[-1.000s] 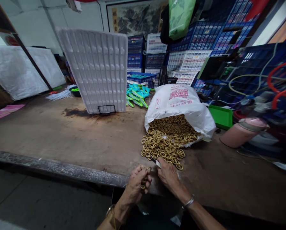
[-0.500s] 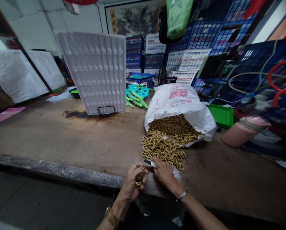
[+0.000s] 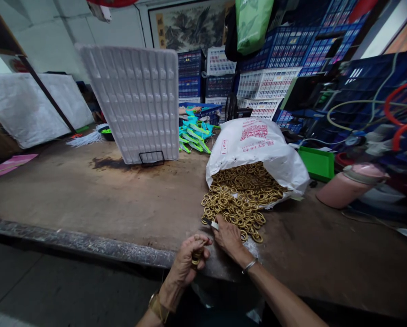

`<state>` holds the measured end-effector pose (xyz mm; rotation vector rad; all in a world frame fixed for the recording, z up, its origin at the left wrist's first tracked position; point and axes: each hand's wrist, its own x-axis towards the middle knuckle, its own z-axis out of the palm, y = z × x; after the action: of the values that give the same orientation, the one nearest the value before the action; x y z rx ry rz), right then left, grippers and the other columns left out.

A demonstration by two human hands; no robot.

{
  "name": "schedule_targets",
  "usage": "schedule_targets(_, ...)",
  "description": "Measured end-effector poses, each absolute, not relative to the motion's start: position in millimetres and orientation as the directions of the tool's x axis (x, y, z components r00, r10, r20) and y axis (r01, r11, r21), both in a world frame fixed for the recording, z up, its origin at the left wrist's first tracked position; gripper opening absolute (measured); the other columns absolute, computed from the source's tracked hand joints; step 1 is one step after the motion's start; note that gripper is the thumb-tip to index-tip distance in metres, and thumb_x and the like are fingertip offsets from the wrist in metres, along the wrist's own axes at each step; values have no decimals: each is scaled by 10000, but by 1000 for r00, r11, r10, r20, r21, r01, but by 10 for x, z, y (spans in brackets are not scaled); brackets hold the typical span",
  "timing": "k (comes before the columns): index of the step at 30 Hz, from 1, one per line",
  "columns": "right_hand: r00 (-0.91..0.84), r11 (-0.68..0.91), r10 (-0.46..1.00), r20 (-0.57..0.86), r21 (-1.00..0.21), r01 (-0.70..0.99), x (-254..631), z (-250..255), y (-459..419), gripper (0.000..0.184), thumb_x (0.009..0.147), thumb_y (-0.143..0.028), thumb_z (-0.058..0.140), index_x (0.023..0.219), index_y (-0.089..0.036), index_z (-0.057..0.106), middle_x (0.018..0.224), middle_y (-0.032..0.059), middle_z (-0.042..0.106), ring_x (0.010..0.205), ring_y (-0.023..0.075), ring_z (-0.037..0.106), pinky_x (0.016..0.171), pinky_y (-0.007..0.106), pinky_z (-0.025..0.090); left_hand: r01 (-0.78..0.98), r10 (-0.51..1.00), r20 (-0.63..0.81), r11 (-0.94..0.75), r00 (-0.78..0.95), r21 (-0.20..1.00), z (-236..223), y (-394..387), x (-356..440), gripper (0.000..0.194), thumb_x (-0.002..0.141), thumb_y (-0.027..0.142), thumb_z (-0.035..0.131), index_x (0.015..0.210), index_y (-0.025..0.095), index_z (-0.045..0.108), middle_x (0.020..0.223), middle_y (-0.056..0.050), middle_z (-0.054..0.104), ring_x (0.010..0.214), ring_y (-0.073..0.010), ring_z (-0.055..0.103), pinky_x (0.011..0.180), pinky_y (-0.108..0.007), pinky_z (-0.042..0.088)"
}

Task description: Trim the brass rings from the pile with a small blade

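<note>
My left hand [image 3: 189, 258] is closed around several gold-coloured rings [image 3: 197, 257], stacked in the curl of its fingers above the table's front edge. To its right, my right hand [image 3: 229, 237] grips a small knife-like tool [image 3: 214, 224] with a dark end and a pale flat part; its exact kind is unclear. The dark end points left, at the front of a loose pile of rings [image 3: 232, 209]. This pile spills from the mouth of a white printed sack [image 3: 247, 141] lying on its side. The right fingertips are partly hidden behind the hand.
A tall translucent moulded tray [image 3: 135, 104] stands upright on the worktable [image 3: 70, 195]. Turquoise and green plastic pieces [image 3: 195, 136] lie behind it. On the right are a green tray [image 3: 315, 163] and a pink bottle [image 3: 349, 186]. Stacked crates [image 3: 265, 84] fill the back.
My right hand has shifted slightly up and left with the tool, closer to the ring pile. My left hand keeps its rings and has barely moved.
</note>
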<state>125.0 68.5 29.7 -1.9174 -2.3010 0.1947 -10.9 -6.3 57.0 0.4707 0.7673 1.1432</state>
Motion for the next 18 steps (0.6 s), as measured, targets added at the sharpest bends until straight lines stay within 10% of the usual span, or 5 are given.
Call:
schedule_targets(10,-268,256,963,3,-308,916,1395,288,616,152,732,-159,449,871,-183,505,762,45,627,659,151,566,554,237,256,-638,909,-373,400,185,658,511,-22,-105,271,602,288,673,775,155,512,704,17,549,405,-15,407,317,-123,179)
schedule_targets(18,-297,168,954,-33,-764,622,1401,400,492,131,731,-280,404,649,-190,452,590,-35,467,583,109,426,551,210,296,-444,940,-337,320,42,837,387,-14,-28,287,678,427,597,697,159,497,480,68,462,324,-19,297,313,-150,176)
